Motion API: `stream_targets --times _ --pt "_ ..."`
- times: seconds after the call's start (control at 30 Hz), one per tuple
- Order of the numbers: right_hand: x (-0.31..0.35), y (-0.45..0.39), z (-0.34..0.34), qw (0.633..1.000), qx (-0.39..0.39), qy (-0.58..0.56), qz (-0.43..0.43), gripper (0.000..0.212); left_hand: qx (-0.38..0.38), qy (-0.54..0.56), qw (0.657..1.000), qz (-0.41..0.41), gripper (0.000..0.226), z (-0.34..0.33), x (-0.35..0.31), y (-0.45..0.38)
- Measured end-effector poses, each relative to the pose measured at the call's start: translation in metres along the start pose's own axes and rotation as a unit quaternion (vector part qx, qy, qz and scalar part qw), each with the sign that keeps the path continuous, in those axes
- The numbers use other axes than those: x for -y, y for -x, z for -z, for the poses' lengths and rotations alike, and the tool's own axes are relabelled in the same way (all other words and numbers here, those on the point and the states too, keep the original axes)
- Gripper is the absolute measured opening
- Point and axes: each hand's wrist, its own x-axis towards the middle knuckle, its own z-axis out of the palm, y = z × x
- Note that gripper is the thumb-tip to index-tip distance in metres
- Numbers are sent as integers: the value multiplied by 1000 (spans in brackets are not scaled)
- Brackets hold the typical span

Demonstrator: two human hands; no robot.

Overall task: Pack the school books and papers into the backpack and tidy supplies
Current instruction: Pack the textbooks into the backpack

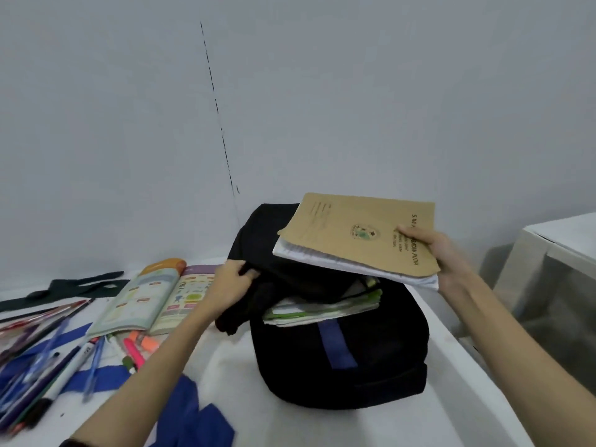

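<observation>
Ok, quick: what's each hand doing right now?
Left hand: grips the backpack flap, holding it open.
Right hand: holds a brown book with white papers under it, above the backpack.

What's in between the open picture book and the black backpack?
In the head view, the left hand and its forearm lie between the open picture book and the black backpack; its fingers grip the bag's flap. White table shows beneath.
</observation>
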Motion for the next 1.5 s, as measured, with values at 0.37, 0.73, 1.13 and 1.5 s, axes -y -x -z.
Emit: stream_targets --times 0.37,0.73,1.13,1.5 --pt "-4 -28 2 970 97 117 -190 15 -121 374 909 140 17 59 -72 -65" --pt "-68 -105 -25 985 -115 -120 -35 34 -169 -38 973 -150 44 51 -177 -72" --pt "-65 -78 -59 902 186 329 -207 46 -192 -186 942 -202 43 60 -178 -69" --pt "-86 -112 -52 562 141 796 177 46 -179 -197 941 -209 43 54 -185 -68"
